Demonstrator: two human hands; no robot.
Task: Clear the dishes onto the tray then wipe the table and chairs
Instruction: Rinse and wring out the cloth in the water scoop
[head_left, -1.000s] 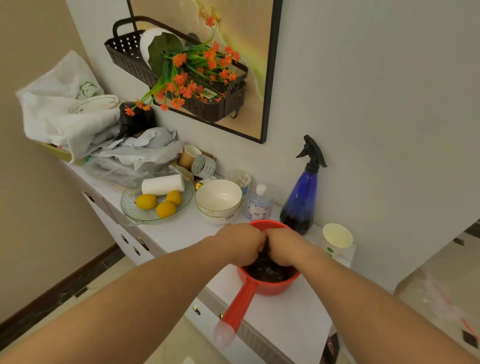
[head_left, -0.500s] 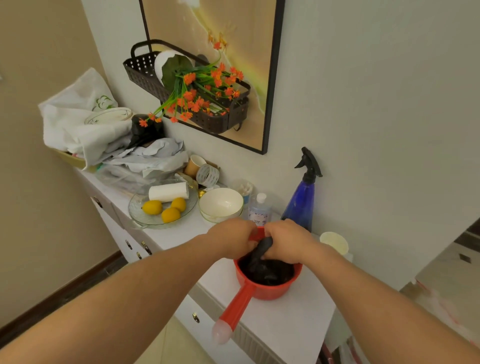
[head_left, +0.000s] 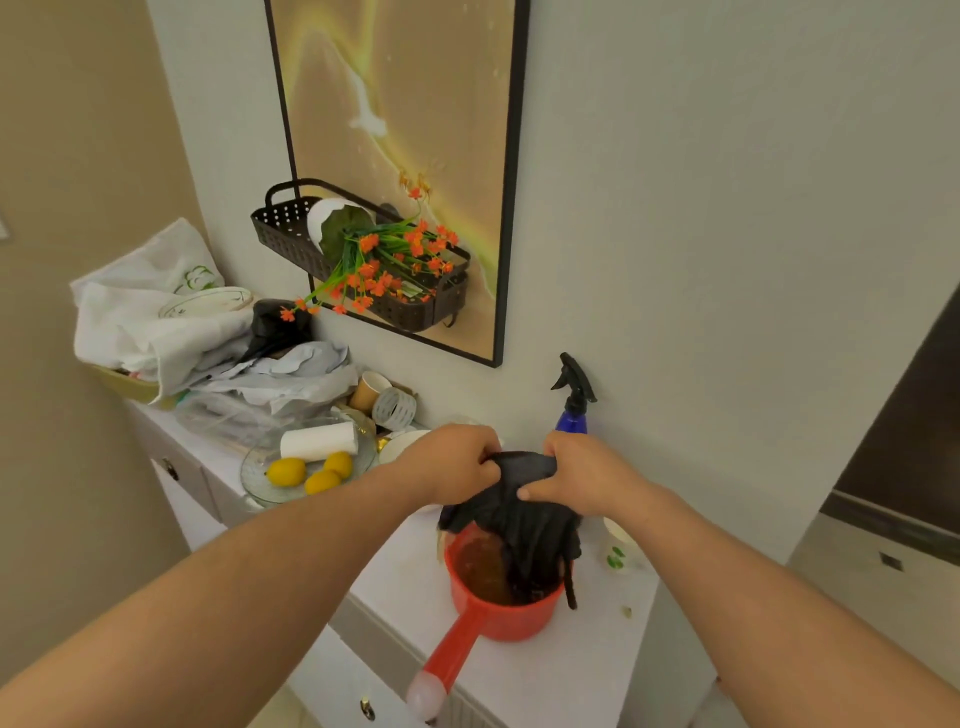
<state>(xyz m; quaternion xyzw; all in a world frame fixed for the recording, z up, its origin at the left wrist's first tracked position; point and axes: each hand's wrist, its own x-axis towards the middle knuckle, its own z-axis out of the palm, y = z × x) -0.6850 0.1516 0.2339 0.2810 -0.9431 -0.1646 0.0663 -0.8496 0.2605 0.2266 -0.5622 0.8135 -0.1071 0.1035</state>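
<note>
Cloth (head_left: 524, 514) over scoop (head_left: 498, 597) on cabinet (head_left: 545, 670), spray bottle (head_left: 573, 400) behind.

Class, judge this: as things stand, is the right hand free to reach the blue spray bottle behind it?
Probably not yet. The right hand and left hand both grip the dark cloth above the red ladle. The blue spray bottle stands close behind, unblocked.

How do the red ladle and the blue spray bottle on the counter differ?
The red ladle sits low and open-topped near the counter's front, with the dark cloth hanging into it; the blue spray bottle stands tall and capped against the wall, mostly hidden behind the right hand. Both rest upright on the white counter.
</note>
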